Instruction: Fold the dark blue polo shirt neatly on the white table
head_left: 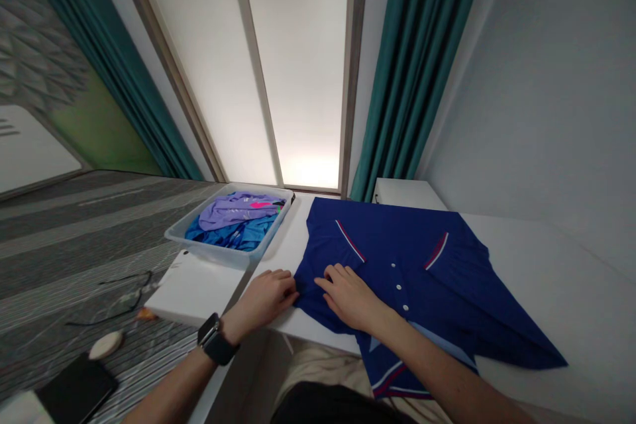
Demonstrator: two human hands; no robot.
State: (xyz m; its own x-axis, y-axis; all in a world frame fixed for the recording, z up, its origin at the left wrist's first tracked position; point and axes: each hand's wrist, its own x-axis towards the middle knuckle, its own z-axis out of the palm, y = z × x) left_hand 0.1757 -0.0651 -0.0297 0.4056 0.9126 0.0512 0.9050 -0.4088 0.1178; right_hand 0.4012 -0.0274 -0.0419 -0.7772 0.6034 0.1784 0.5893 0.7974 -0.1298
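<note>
Across the worktop [293, 232], a navy shirt [368, 218] under two bare hands

At the near edge of the worktop, toward its left corner, both hands are at the left side of the shirt, and the step in hand looks like arranging or smoothing that side. The right hand [348, 291] lies palm down on the cloth, loosely open, fingers a little apart and slightly bent, pressing rather than gripping, it seems. The left hand [268, 291] is curled and narrow, its fingertips at the shirt's left border; whether they pinch the fabric cannot be told.

The shirt is spread from near the far edge to the near edge, where its striped collar [392, 381] hangs over. Two striped cuffs [350, 242] lie on the body, either side of the white buttons [399, 287], and a point of cloth reaches out to the right.

Any move from here would call for a sure hold on that left border, with the other palm keeping the layers flat; the overhanging collar could drag the cloth askew. By the worktop's left edge stands a clear bin [218, 254] of purple and blue clothes [233, 212].
</note>
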